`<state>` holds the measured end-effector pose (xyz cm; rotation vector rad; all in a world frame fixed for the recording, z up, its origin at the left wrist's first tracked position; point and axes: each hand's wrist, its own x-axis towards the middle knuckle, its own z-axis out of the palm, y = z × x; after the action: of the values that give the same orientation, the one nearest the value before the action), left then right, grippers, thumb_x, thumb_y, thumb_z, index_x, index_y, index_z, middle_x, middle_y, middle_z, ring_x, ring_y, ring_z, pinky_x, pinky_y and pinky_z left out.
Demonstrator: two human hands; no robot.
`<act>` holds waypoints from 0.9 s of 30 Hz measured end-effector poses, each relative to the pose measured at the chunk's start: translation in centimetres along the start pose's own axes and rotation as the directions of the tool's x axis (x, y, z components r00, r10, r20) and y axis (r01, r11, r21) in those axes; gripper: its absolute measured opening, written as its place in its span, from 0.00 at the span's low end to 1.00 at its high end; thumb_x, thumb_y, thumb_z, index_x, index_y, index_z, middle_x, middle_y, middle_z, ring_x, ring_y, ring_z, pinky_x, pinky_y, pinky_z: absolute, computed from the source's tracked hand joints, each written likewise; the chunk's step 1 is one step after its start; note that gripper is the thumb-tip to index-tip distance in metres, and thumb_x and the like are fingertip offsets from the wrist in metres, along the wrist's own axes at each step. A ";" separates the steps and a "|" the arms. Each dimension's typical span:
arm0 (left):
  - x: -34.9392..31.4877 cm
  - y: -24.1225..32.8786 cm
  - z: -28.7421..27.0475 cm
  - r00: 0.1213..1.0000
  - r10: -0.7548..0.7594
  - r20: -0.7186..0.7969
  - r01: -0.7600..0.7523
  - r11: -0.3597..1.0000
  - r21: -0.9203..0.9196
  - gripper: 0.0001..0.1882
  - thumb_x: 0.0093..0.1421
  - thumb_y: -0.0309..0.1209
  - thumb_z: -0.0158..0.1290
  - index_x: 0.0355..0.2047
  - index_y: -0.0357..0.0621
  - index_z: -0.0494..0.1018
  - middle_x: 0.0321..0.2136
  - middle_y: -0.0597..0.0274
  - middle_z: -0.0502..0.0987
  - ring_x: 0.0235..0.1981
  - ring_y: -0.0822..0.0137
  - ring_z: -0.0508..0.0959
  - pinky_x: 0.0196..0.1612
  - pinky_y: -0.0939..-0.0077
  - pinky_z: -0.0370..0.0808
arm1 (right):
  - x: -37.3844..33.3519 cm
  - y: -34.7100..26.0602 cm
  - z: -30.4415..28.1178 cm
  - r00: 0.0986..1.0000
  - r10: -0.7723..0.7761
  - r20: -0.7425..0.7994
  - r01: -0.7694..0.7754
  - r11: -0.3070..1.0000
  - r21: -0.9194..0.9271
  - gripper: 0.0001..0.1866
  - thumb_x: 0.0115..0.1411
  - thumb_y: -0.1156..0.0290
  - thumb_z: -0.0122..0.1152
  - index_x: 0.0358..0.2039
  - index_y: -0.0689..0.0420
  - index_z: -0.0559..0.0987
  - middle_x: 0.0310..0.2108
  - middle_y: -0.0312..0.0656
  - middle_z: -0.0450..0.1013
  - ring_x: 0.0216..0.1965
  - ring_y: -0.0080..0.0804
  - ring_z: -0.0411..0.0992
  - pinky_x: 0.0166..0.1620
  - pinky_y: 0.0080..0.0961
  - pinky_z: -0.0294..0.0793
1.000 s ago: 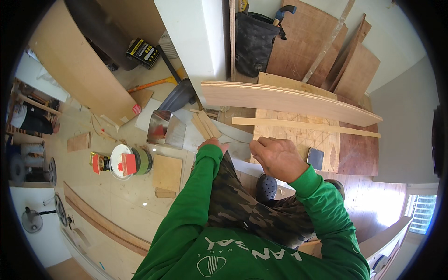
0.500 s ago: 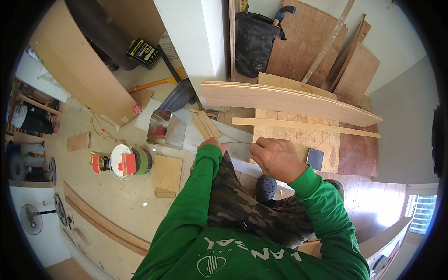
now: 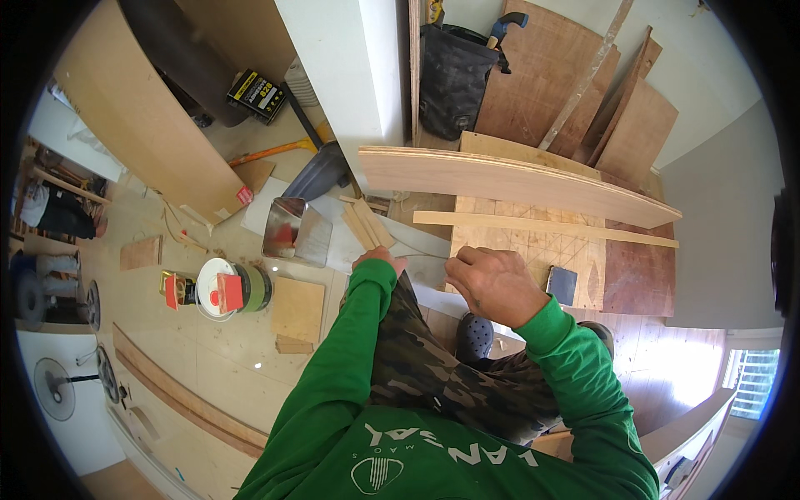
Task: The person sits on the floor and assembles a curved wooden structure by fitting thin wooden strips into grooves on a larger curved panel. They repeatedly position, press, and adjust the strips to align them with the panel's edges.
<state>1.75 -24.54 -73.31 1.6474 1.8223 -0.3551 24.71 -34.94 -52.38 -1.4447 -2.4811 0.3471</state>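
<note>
My right hand is closed, thumb side toward the left, above the near edge of a ply work board. Whatever its fingers may hold is hidden. My left hand lies at my left knee, its fingers mostly out of sight beyond the wrist. Just past it are a few thin wood strips. Beyond my right hand, a narrow pale wood strip lies across the work board. Behind that strip, a long plywood plank stands on edge. A dark rectangular block sits to the right of my right hand.
To the left are an open metal tin, a white-lidded bucket with a red box on top, and a plywood piece. A black bag and leaning sheets stand at the back. Fans are far left.
</note>
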 end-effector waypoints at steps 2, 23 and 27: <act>0.0 0.0 0.2 1.000 0.005 -0.024 -0.005 1.000 0.002 0.39 0.59 0.62 0.60 0.55 0.41 0.83 0.55 0.44 0.85 0.59 0.47 0.84 0.65 0.53 0.76 | -0.1 0.0 -0.1 1.000 0.000 0.005 0.000 1.000 0.005 0.06 0.68 0.68 0.65 0.42 0.55 0.83 0.35 0.42 0.79 0.38 0.48 0.81 0.36 0.48 0.80; 0.3 0.2 0.1 1.000 0.007 -0.001 -0.007 1.000 0.009 0.40 0.58 0.62 0.59 0.57 0.40 0.83 0.56 0.43 0.85 0.59 0.46 0.84 0.65 0.52 0.75 | 0.3 0.1 0.0 1.000 -0.009 0.004 0.009 1.000 0.016 0.12 0.67 0.60 0.70 0.39 0.55 0.81 0.33 0.42 0.78 0.37 0.47 0.81 0.37 0.45 0.80; 0.3 0.2 -0.1 1.000 0.009 0.014 -0.009 1.000 0.009 0.40 0.58 0.62 0.59 0.58 0.40 0.82 0.57 0.44 0.85 0.59 0.47 0.84 0.66 0.52 0.75 | 0.3 0.0 0.0 1.000 -0.015 -0.002 0.015 1.000 -0.002 0.12 0.67 0.60 0.70 0.37 0.56 0.82 0.33 0.42 0.78 0.37 0.47 0.81 0.37 0.45 0.80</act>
<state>1.92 -24.21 -73.38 1.6554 1.8047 -0.3707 24.51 -34.65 -52.36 -1.4259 -2.4904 0.3402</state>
